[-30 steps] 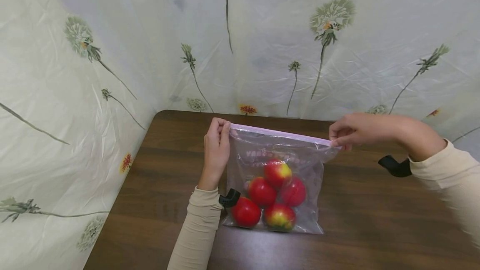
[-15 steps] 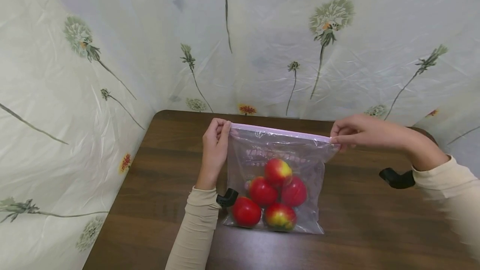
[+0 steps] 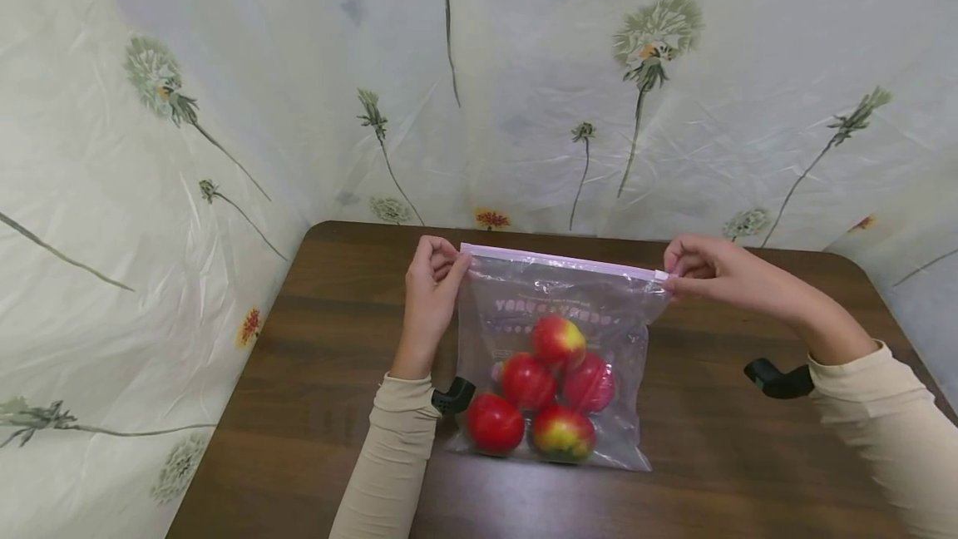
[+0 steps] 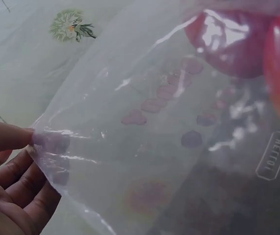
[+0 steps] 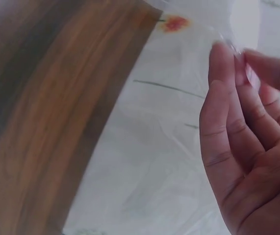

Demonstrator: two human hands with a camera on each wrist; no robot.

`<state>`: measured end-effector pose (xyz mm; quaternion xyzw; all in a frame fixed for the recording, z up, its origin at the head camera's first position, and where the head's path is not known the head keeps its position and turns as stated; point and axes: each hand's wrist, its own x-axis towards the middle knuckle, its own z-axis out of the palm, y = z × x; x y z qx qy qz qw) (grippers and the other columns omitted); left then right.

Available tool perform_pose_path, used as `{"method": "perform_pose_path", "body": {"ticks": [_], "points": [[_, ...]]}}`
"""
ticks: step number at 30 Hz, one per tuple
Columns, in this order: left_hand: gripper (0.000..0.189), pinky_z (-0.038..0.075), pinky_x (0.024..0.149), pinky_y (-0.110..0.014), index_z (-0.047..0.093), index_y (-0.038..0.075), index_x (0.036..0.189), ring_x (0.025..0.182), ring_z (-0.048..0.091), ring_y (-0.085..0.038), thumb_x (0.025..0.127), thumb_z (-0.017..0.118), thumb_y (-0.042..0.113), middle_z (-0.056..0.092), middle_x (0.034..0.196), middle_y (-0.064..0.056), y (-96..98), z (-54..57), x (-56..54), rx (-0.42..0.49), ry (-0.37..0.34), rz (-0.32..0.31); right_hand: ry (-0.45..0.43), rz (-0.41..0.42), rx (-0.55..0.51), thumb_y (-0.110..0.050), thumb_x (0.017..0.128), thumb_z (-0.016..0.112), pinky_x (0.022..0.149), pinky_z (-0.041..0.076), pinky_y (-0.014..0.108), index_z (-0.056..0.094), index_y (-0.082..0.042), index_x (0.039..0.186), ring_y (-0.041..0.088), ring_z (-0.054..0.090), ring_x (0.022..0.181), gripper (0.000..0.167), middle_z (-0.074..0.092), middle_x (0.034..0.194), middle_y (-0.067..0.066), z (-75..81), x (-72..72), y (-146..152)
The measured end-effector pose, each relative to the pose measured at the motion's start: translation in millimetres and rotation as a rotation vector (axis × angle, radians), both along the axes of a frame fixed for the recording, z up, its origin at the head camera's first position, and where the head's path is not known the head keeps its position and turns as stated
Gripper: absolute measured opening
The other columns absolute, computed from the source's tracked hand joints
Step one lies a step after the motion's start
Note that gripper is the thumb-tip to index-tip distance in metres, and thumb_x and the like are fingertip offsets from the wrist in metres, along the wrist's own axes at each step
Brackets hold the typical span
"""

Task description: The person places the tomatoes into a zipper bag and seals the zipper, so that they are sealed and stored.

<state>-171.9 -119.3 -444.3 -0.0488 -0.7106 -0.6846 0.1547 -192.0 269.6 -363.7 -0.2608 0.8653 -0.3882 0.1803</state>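
Note:
A clear zip bag (image 3: pixel 479 331) with a pink strip along its top lies toward me in the head view, holding several red and yellow apples (image 3: pixel 527 381). My left hand (image 3: pixel 432 298) pinches its upper left corner between thumb and fingers; the left wrist view shows the film (image 4: pixel 105 161) gathered at the fingertips. At the strip's right end sits a small white slider (image 3: pixel 662 276). My right hand (image 3: pixel 718 273) pinches the bag's upper right corner right beside it. In the right wrist view the right hand (image 5: pixel 257 142) hides most of that corner.
A dark brown wooden table (image 3: pixel 329 331) lies under the bag. Behind it and on the left hangs a pale sheet (image 3: pixel 509 106) printed with dandelions. A black wrist camera (image 3: pixel 453 396) on the left arm overlaps the bag's left edge.
My right hand has shifted slightly, and the white slider now shows beside its fingertips. The left thumb reaches a little further over the corner. The bag has shifted slightly right in view.

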Motion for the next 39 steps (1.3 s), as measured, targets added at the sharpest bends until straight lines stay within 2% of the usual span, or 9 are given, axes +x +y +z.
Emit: {"method": "perform_pose_path", "body": {"ticks": [3, 6, 11, 17, 22, 25, 31, 35, 39], "points": [[0.017, 0.056, 0.072, -0.017, 0.059, -0.005, 0.103, 0.079, 0.072, -0.023, 0.097, 0.069, 0.007, 0.074, 0.095, -0.027, 0.7, -1.1, -0.9, -0.005, 0.009, -0.021, 0.034, 0.004, -0.011, -0.005, 0.102, 0.06, 0.074, 0.061, 0.025, 0.059, -0.003, 0.104, 0.011, 0.071, 0.086, 0.002, 0.07, 0.092, 0.008, -5.0, 2.0, 3.4], [0.015, 0.057, 0.074, -0.016, 0.067, -0.003, 0.105, 0.085, 0.073, -0.032, 0.097, 0.071, 0.009, 0.074, 0.099, -0.024, 1.7, -2.3, -1.9, -0.036, 0.001, -0.054, 0.077, -0.011, 0.014, -0.007, 0.103, 0.06, 0.076, 0.061, 0.023, 0.065, -0.008, 0.104, 0.008, 0.071, 0.087, 0.005, 0.07, 0.096, 0.006, -9.2, 3.5, 7.3], [0.013, 0.056, 0.078, -0.016, 0.073, 0.001, 0.106, 0.093, 0.07, -0.025, 0.096, 0.072, 0.008, 0.074, 0.104, -0.018, 4.1, -2.9, -1.7, -0.164, -0.023, -0.077, 0.158, -0.067, 0.05, -0.009, 0.103, 0.06, 0.073, 0.059, 0.022, 0.072, -0.013, 0.106, 0.004, 0.07, 0.086, 0.013, 0.074, 0.099, 0.001, -16.9, 7.3, 13.4], [0.023, 0.058, 0.089, -0.033, 0.073, 0.0, 0.119, 0.099, 0.066, -0.027, 0.098, 0.066, 0.003, 0.072, 0.115, -0.017, 8.6, -5.9, -1.5, -0.344, -0.029, -0.112, 0.202, -0.124, 0.008, -0.004, 0.1, 0.064, 0.07, 0.057, 0.018, 0.078, -0.01, 0.113, -0.001, 0.071, 0.086, 0.021, 0.077, 0.105, -0.007, -32.7, 10.5, 18.6], [0.032, 0.056, 0.09, -0.039, 0.067, 0.0, 0.131, 0.098, 0.06, -0.028, 0.099, 0.063, 0.004, 0.066, 0.126, -0.017, 11.8, -11.5, -1.5, -0.449, -0.037, -0.152, 0.184, -0.192, -0.016, -0.006, 0.098, 0.068, 0.071, 0.059, 0.019, 0.075, -0.008, 0.118, -0.001, 0.073, 0.086, 0.022, 0.075, 0.111, 0.003, -47.2, 12.3, 16.0], [0.036, 0.056, 0.093, -0.044, 0.064, -0.001, 0.136, 0.1, 0.06, -0.03, 0.1, 0.062, 0.004, 0.063, 0.135, -0.018, 13.0, -14.6, -1.5, -0.455, -0.053, -0.163, 0.197, -0.215, -0.043, -0.007, 0.098, 0.069, 0.075, 0.06, 0.017, 0.073, -0.007, 0.122, -0.005, 0.071, 0.092, 0.025, 0.073, 0.116, 0.01, -57.4, 12.3, 13.0], [0.046, 0.052, 0.105, -0.053, 0.052, -0.002, 0.148, 0.116, 0.061, -0.037, 0.102, 0.058, 0.005, 0.05, 0.155, -0.019, 14.9, -24.2, -4.3, -0.442, -0.117, -0.204, 0.22, -0.27, -0.086, -0.006, 0.096, 0.071, 0.076, 0.056, 0.011, 0.071, -0.004, 0.127, -0.01, 0.066, 0.095, 0.031, 0.068, 0.12, 0.006, -76.6, 11.1, 6.3], [0.05, 0.045, 0.114, -0.054, 0.048, -0.002, 0.151, 0.132, 0.056, -0.042, 0.102, 0.057, 0.005, 0.044, 0.16, -0.021, 14.1, -28.6, -5.6, -0.452, -0.158, -0.214, 0.219, -0.285, -0.089, -0.006, 0.095, 0.071, 0.073, 0.056, 0.014, 0.069, -0.004, 0.13, -0.009, 0.066, 0.092, 0.035, 0.067, 0.121, 0.01, -86.7, 8.7, 2.5], [0.051, 0.038, 0.12, -0.056, 0.046, -0.006, 0.15, 0.142, 0.048, -0.044, 0.102, 0.057, 0.005, 0.041, 0.16, -0.026, 12.6, -32.4, -6.4, -0.474, -0.171, -0.222, 0.204, -0.287, -0.093, -0.006, 0.096, 0.071, 0.069, 0.058, 0.021, 0.068, -0.002, 0.131, -0.004, 0.068, 0.089, 0.036, 0.066, 0.12, 0.017, -94.1, 6.1, -1.1]]}}
